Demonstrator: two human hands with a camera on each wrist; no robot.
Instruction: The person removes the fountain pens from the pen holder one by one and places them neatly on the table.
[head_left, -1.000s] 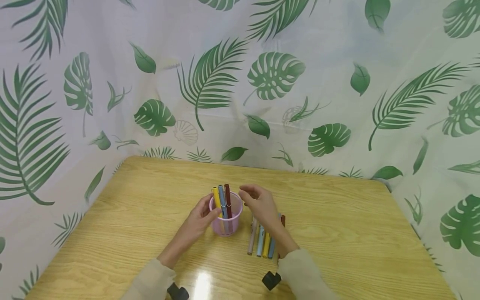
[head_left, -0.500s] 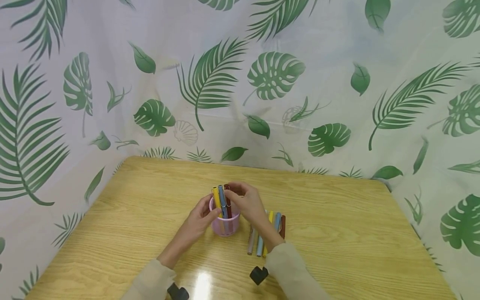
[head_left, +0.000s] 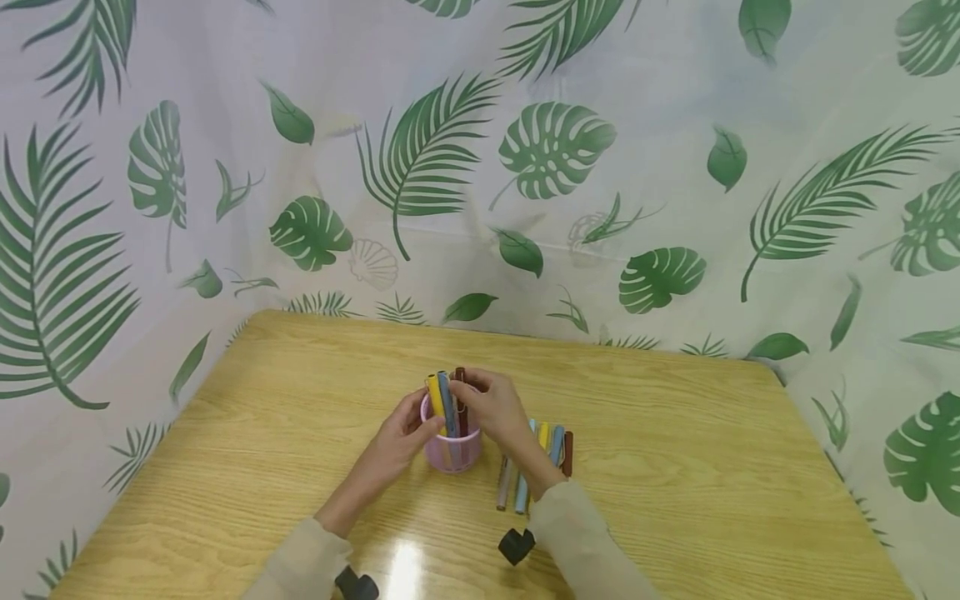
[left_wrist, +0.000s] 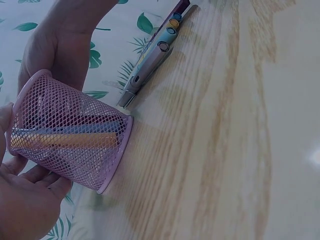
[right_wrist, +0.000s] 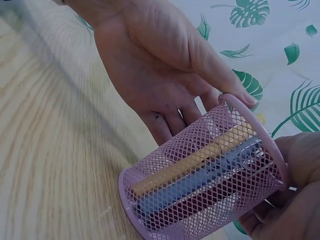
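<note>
My left hand [head_left: 397,433] grips a pink mesh pen cup [head_left: 452,458] on the table, its thumb at the near rim. A yellow pen [head_left: 434,395], a blue pen [head_left: 447,404] and a dark red pen [head_left: 462,423] stand in the cup with their caps above the rim. My right hand [head_left: 498,407] reaches over the right rim and pinches the dark red pen near its top. Through the mesh in the right wrist view, the dark red pen [right_wrist: 200,200] lies beside the blue pen [right_wrist: 195,180]. In that view, the right fingertips are partly hidden.
Several pens lie side by side right of the cup, partly under my right forearm: a greyish pen [head_left: 503,483], a light blue pen [head_left: 522,492], a yellow pen [head_left: 543,433], a blue pen [head_left: 557,443] and a dark red pen [head_left: 567,454]. Leaf-patterned cloth [head_left: 555,250] hangs behind the table.
My right hand has come left from beside the cup to the dark red pen. That pen now stands slightly further right, apart from the blue one. My left hand stays on the cup.
</note>
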